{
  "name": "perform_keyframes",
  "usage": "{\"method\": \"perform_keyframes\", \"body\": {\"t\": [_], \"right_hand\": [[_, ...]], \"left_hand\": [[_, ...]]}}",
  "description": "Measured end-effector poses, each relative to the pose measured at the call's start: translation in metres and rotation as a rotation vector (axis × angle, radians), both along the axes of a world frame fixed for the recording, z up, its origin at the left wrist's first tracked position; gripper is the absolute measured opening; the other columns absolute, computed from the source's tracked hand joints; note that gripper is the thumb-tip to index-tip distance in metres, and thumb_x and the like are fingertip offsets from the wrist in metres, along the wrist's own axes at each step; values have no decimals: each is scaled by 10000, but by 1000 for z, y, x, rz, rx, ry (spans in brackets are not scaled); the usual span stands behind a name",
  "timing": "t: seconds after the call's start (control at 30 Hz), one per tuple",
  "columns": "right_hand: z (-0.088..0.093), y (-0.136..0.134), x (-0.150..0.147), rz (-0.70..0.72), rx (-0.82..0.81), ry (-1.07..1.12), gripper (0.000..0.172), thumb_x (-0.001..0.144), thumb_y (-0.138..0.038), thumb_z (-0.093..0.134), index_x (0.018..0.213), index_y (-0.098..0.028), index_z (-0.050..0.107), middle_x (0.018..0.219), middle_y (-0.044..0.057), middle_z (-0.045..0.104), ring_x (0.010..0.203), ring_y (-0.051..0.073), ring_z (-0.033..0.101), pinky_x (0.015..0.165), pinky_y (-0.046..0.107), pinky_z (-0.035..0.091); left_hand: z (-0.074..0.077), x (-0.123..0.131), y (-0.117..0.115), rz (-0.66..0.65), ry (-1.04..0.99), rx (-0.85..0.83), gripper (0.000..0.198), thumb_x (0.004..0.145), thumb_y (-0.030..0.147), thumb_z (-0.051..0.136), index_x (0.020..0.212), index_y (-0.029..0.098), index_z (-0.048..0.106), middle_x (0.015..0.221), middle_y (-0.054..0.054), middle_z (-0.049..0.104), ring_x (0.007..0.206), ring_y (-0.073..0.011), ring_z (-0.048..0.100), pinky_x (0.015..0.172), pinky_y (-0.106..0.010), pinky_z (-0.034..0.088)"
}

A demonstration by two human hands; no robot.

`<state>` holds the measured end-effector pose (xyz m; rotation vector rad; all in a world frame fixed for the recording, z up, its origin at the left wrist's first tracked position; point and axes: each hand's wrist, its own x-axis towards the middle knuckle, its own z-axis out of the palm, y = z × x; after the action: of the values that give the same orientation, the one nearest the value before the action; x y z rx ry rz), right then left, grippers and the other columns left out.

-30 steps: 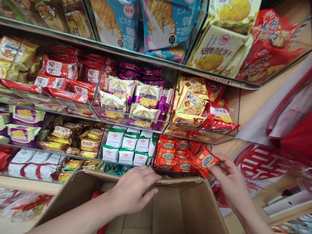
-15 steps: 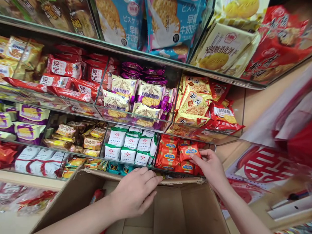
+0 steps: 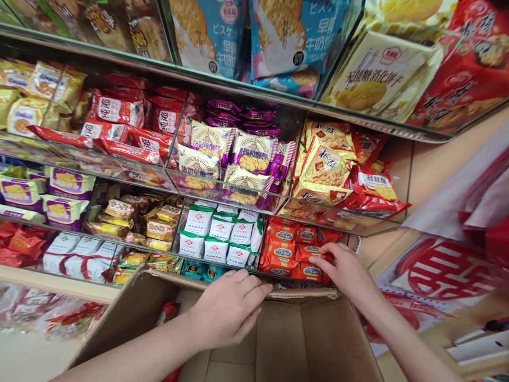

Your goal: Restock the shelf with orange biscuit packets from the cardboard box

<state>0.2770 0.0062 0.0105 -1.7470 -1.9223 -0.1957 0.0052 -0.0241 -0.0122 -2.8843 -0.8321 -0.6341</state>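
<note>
An open cardboard box (image 3: 282,329) stands below the shelves, close in front of me. Over its far rim lies my left hand (image 3: 233,305), fingers closed on the cardboard and thumb on the inner side. My right hand (image 3: 344,265) reaches into the lowest right compartment. Its thumb and forefinger are at the right end of an orange-red snack packet (image 3: 305,253), which lies flat among several alike packets (image 3: 283,252). Part of a red packet (image 3: 167,313) shows inside the box, half covered by my left forearm.
White-and-green packets (image 3: 220,228) fill the compartment to the left. Above, a clear shelf front (image 3: 230,197) guards purple and cream biscuit packs (image 3: 254,151). Blue biscuit bags (image 3: 294,34) stand higher. At right hangs a red-and-white bag (image 3: 445,270).
The orange-red packet that my right hand held tilted above the others now lies level in its row. My left hand stays at the box rim. The view has shifted slightly.
</note>
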Motion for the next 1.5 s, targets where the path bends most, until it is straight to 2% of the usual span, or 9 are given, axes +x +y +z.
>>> {"method": "perform_keyframes", "body": {"t": [0.2, 0.5, 0.73, 0.87, 1.0, 1.07, 1.2, 1.3, 1.5], "right_hand": [[4, 1, -10, -119, -29, -226, 273, 785, -459, 495, 714, -196, 522, 738, 50, 545, 670, 197, 563, 564, 286, 388], [-1, -11, -5, -70, 84, -232, 295, 824, -409, 442, 887, -147, 564, 888, 96, 528, 708, 199, 565, 589, 303, 421], [-1, -10, -10, -76, -3, -225, 178, 819, -314, 460, 818, -166, 560, 818, 73, 522, 701, 190, 566, 646, 308, 443], [2, -20, -16, -66, 94, -168, 176, 816, -303, 462, 831, -163, 567, 874, 87, 528, 712, 190, 571, 635, 306, 449], [-4, -48, -28, 88, 198, -52, 179, 836, -301, 429, 860, -185, 564, 884, 66, 546, 675, 155, 574, 607, 276, 458], [-12, -62, -34, 205, 174, -57, 169, 846, -281, 417, 857, -196, 562, 862, 57, 552, 684, 148, 578, 624, 264, 467], [-26, -78, -39, 307, 150, -30, 153, 849, -252, 417, 921, -196, 540, 890, 72, 541, 739, 156, 579, 654, 268, 482], [-31, -83, -38, 306, 189, 67, 125, 846, -254, 428, 873, -197, 536, 873, 76, 528, 720, 151, 570, 625, 256, 482], [-36, -86, -39, 375, 69, -17, 152, 858, -238, 395, 854, -206, 544, 871, 60, 541, 653, 129, 567, 614, 245, 480]], "left_hand": [[-1, 0, -1, -1, -4, 39, 357, 792, 183, 411, 1146, 180, 460, 917, -69, 580, 782, -186, 517, 671, -319, 423], [0, 1, -2, 16, 30, 24, 346, 801, 194, 404, 1144, 178, 453, 929, -64, 579, 799, -201, 513, 678, -332, 424], [1, 0, 3, 8, 9, 9, 370, 801, 184, 397, 1168, 169, 442, 960, -74, 588, 823, -207, 521, 695, -348, 437], [3, -7, -7, -218, -65, 94, 374, 808, 151, 395, 1175, 195, 445, 1112, -85, 564, 1030, -217, 467, 869, -367, 382], [-24, -23, -35, -420, 260, 3, 189, 799, 181, 466, 946, 225, 575, 804, -48, 631, 810, -185, 543, 754, -338, 427], [-51, -33, -42, -268, 516, -154, 134, 703, 164, 578, 832, 178, 609, 716, -68, 618, 748, -217, 565, 708, -363, 447], [-99, -54, -31, 426, 808, -491, 624, 407, 13, 732, 1014, 46, 593, 969, -264, 597, 861, -410, 569, 663, -479, 442], [-114, -60, -20, 541, 791, -595, 729, 357, -76, 691, 1063, 56, 569, 966, -251, 613, 845, -430, 578, 674, -494, 428], [-121, -54, -26, 574, 638, -646, 522, 416, -47, 647, 930, 42, 614, 911, -237, 620, 873, -442, 558, 695, -522, 391]]}}
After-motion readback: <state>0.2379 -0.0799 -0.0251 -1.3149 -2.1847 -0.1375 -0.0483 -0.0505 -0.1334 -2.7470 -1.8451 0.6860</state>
